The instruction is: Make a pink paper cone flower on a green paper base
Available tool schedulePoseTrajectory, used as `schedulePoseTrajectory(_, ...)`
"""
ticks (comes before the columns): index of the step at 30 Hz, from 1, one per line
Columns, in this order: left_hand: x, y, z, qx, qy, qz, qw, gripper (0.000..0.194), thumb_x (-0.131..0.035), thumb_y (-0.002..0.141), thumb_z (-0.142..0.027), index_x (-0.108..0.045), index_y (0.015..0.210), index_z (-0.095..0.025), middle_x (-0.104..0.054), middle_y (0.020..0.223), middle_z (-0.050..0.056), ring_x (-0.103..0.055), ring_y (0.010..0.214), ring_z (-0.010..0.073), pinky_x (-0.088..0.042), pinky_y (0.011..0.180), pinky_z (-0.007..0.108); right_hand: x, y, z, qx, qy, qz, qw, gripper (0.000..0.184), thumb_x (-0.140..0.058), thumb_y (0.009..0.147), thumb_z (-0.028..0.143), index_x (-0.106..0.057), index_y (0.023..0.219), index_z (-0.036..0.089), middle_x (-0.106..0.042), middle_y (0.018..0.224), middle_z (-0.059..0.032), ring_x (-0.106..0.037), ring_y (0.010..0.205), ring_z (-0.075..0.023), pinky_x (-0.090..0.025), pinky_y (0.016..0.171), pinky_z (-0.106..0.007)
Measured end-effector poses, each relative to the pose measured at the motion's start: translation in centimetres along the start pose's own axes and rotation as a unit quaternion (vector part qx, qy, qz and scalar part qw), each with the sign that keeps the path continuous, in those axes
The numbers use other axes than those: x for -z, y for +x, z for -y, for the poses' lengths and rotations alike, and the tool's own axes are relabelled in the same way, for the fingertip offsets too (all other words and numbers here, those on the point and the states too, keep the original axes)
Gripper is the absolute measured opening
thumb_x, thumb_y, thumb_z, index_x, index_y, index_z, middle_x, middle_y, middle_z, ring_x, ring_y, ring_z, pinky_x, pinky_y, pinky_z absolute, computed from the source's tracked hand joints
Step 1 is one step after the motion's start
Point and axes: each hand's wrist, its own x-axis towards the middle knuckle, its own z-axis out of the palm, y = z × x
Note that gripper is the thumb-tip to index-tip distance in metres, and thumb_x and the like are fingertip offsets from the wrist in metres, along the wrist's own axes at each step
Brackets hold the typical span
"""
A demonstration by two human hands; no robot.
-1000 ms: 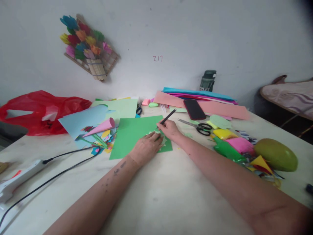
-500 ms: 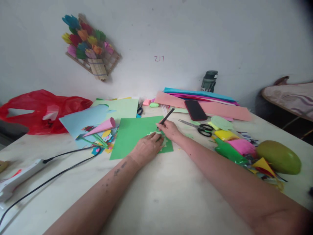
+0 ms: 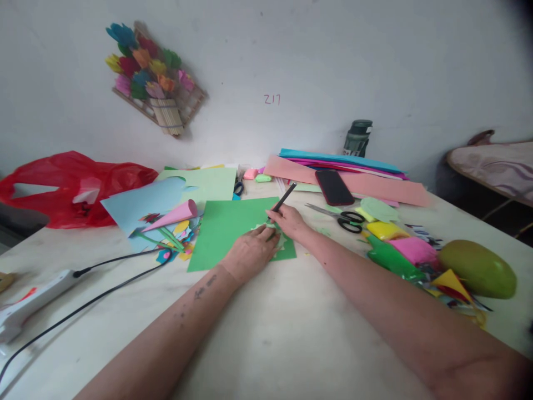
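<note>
A green sheet of paper (image 3: pixel 225 228) lies on the table in front of me. On its right part rests a pale green paper cut-out (image 3: pixel 281 242) with a wavy edge, partly hidden under my fingers. My left hand (image 3: pixel 253 250) lies flat over the cut-out, fingers stretched out and pressing on it. My right hand (image 3: pixel 287 220) is closed round a dark pencil (image 3: pixel 286 195), which leans to the right with its lower end at the cut-out's upper edge. The exact tip is hard to make out.
Right of the hands lie black-handled scissors (image 3: pixel 348 221), a phone (image 3: pixel 333 187), colourful clay packs (image 3: pixel 412 250) and a green oval fruit (image 3: pixel 477 269). To the left are a pink paper cone (image 3: pixel 175 215), a red plastic bag (image 3: pixel 104 183) and a power strip (image 3: pixel 37 303) with a black cable.
Both hands and the pencil are in nearly the same place. The camera view has shifted very slightly; nothing was taken hold of or let go.
</note>
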Motion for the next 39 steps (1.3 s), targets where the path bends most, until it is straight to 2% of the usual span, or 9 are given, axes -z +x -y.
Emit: schedulePoseTrajectory(39,0.59,0.05,-0.04,-0.002,-0.008,-0.003,1.0,0.034,-0.029,0.09,-0.029,-0.05,0.112,-0.014,-0.054,0.104,0.011,-0.049,0.108,0.0202,-0.044,0.09,0.034,0.54,-0.24,0.65,-0.021,-0.01,0.006,1.0,0.021,-0.049,0.08,0.036,-0.059,0.08,0.017,-0.064,0.069,-0.0019,-0.058,0.063,-0.0126,-0.04,0.061,-0.021)
